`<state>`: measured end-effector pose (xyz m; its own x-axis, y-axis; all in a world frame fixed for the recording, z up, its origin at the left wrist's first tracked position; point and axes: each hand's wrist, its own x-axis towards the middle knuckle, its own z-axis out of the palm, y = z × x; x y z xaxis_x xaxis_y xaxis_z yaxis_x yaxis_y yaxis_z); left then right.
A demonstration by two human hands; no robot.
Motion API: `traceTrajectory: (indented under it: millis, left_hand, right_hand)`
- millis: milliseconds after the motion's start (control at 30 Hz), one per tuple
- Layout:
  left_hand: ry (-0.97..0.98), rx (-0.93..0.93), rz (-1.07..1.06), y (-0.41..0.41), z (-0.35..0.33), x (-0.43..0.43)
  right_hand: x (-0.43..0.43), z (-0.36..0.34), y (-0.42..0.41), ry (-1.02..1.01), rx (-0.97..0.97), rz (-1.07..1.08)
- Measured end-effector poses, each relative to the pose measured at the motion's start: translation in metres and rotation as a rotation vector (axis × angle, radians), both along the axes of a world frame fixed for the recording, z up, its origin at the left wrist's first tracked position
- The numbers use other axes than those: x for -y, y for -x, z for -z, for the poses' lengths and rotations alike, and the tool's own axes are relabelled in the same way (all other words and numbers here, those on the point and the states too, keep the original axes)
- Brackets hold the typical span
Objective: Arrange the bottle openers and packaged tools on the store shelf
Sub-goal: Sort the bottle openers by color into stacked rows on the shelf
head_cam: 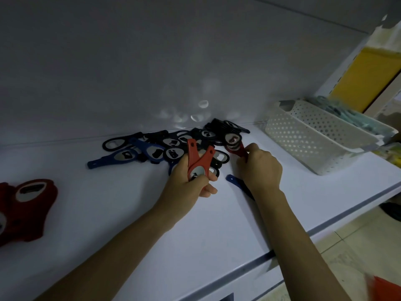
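Writing: dark marks are seen on the oval metal plates of several openers, but they are too small and dim to be read.
Pile of bottle openers point(173, 146): a loose heap is spread at the back of the white shelf point(130, 213), against the rear wall. Black and blue plastic handles are crossed over one another, each with a shiny metal plate set in a wide oval head.
Left hand point(191, 181): its fingers are curled round the heads of two red openers point(193, 157). Their slim handles are fanned upward in a V over the front of the pile.
Right hand point(260, 168): a dark red opener point(233, 144) is gripped by the handle at the right edge of the pile, its metal head turned toward the heap.
Blue opener point(235, 181): it is laid flat on the shelf and partly hidden under the right wrist.
Red opener group point(28, 203): these are set well apart from the pile, at the far left of the shelf.
Perforated basket point(303, 140): a white plastic basket is placed on the shelf to the right of the pile; pale teal packets point(347, 114) are held in it, their print blurred.
Yellow pack point(364, 77): it is seen beyond the basket, upper right.
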<state>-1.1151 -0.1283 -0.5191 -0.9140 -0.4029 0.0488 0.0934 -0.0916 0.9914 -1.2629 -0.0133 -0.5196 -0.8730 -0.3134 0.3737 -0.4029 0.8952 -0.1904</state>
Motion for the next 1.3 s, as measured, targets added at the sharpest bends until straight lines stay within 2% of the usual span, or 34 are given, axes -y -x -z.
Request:
traceTrajectory:
  millis: [100,233,300,367,433,500,567,633,733,767,900,1033,1133,1233,1300]
  left_hand:
    - [-0.027,-0.014,-0.004,-0.001,0.000,0.000]
    - [-0.118,-0.022,-0.021,-0.001,-0.001,0.002]
    - [-0.202,-0.024,-0.028,0.000,-0.003,0.003]
    - [-0.219,-0.027,-0.022,0.000,-0.004,0.004]
    - [-0.194,-0.037,-0.004,0.001,-0.005,0.004]
    - [-0.122,-0.048,0.018,0.002,-0.004,0.003]
    - [-0.011,-0.058,0.032,0.002,0.000,0.001]
    - [0.066,-0.051,0.013,0.003,0.006,0.000]
    - [0.106,-0.068,-0.009,0.005,0.011,0.002]
    - [0.104,-0.085,0.003,0.005,0.010,0.002]
    - [0.215,-0.117,-0.013,0.003,0.008,0.001]
    - [0.219,-0.118,0.001,0.001,0.006,0.000]
    - [-0.021,-0.134,0.065,-0.006,-0.007,-0.002]
    - [-0.533,-0.164,-0.009,-0.011,-0.015,0.005]
    - [-0.821,-0.193,-0.063,-0.017,-0.022,0.009]
  right_hand:
    - [-0.004,0.001,-0.001,0.374,0.078,-0.043]
    - [0.001,-0.004,-0.010,0.808,-0.022,-0.218]
    - [0.001,-0.009,-0.011,1.021,-0.010,-0.286]
    - [-0.001,-0.014,-0.009,1.228,0.183,-0.338]
    - [-0.002,-0.020,-0.013,1.329,0.525,-0.439]
    - [0.001,-0.024,-0.022,1.297,0.816,-0.566]
    - [0.007,-0.024,-0.030,1.175,0.898,-0.705]
    - [0.014,-0.021,-0.035,1.101,0.807,-0.742]
    - [0.019,-0.016,-0.034,1.021,0.564,-0.663]
    - [0.019,-0.016,-0.035,0.971,0.544,-0.627]
    - [0.026,-0.022,-0.052,0.749,0.805,-0.674]
    - [0.039,-0.031,-0.080,0.836,0.681,-0.630]
    - [0.041,-0.047,-0.096,0.992,0.627,-0.576]
    - [0.042,-0.063,-0.108,1.264,0.757,-0.554]
    - [0.048,-0.068,-0.119,1.332,0.831,-0.576]
